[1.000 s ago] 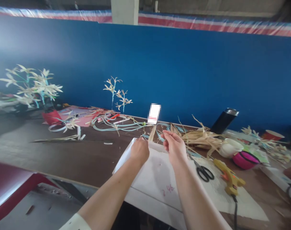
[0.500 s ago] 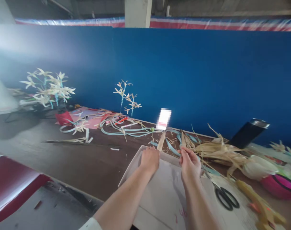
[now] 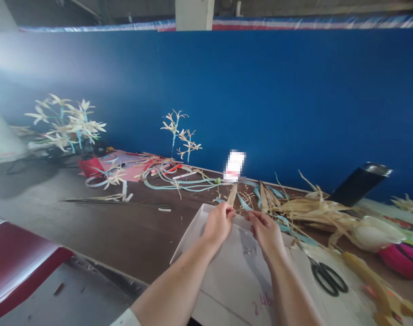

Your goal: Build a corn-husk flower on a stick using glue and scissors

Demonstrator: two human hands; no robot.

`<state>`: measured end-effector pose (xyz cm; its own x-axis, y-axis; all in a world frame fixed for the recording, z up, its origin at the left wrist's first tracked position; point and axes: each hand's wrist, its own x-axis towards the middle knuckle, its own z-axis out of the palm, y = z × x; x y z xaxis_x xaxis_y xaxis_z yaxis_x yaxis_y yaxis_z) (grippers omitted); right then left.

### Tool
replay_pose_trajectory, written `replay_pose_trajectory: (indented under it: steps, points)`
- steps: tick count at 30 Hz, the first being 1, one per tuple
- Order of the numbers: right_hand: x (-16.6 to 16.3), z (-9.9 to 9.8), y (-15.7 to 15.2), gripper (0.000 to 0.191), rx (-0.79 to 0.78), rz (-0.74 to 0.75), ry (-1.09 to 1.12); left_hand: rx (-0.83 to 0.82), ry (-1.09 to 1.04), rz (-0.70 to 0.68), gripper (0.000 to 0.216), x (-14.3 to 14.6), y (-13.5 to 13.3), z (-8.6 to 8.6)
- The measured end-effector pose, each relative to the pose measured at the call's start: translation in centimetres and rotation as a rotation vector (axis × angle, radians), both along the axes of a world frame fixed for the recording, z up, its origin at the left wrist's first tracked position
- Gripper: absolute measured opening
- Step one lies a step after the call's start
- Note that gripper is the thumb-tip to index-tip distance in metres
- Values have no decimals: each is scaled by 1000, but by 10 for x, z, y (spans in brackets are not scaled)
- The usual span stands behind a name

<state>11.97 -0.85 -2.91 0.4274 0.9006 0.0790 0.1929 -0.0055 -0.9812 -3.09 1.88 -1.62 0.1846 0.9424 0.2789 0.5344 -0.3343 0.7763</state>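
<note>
My left hand [image 3: 220, 222] is closed in a pinch above the far part of a shallow pale cardboard box [image 3: 233, 267]. A flat tan strip of dried husk [image 3: 232, 195] shows just beyond its fingers; I cannot tell whether they grip it. To the right, my right hand [image 3: 266, 231] also pinches, thumb against forefinger, with the fingertips turned towards the left hand. Whatever lies between either hand's fingertips is too small to make out. Behind the right hand lie a light-blue ribbon [image 3: 243, 202] and a pile of dried husks [image 3: 304, 210].
Black-handled scissors [image 3: 328, 278] lie right of the box, near a yellow tool [image 3: 379, 285]. A dark bottle [image 3: 357, 185] leans by the blue partition [image 3: 277, 99]. Husk flowers [image 3: 74, 124] stand at left; pale-blue cords [image 3: 172, 186] and a bright blurred screen [image 3: 234, 166] are at the back.
My two hands have come closer together: the left has moved right, and the right has moved slightly left. The view has shifted a little.
</note>
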Motion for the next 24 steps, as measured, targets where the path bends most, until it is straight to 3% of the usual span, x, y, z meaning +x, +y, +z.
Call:
replay_pose_trajectory:
  steps: [4, 9, 19, 24]
  points:
    - [-6, 3, -2, 37, -12, 73, -70, -29, -140, 12, 6, 3, -3, 3]
    - [-9, 4, -2, 39, -49, 107, -5, -18, -258, -39, 10, 4, -5, 2]
    - [-12, 10, -4, 44, -18, 118, 248, 98, -158, -86, 13, 5, -9, 4]
    - [-9, 7, -2, 44, 24, 62, 223, 120, -138, -129, 13, 5, -10, 3]
